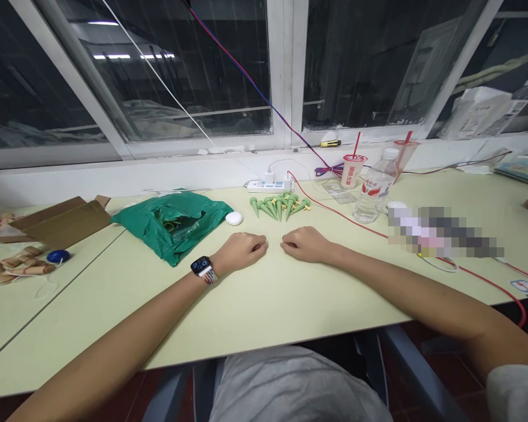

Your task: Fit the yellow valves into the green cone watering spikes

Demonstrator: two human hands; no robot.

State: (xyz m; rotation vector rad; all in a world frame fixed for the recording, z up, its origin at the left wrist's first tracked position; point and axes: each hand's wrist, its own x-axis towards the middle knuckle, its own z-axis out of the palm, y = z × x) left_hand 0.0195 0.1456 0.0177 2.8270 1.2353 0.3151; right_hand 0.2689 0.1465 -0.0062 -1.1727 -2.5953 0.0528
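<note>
My left hand (240,251), with a watch (201,266) on its wrist, rests on the table as a loose fist. Facing it across a small gap, my right hand (307,244) also lies closed on the tabletop. Nothing shows in either hand. Just beyond them lies a cluster of several green plastic spikes (280,206) with small yellow parts. A white rounded object (234,218) sits beyond my left hand, beside a crumpled green plastic bag (176,223) with a torn opening.
A power strip (270,186) with plugs stands behind the spikes. To the right are a water bottle (375,187), a paper cup (352,171) with a straw and a red cable (361,224). An open cardboard box (66,223) and a blue ball (58,256) lie left.
</note>
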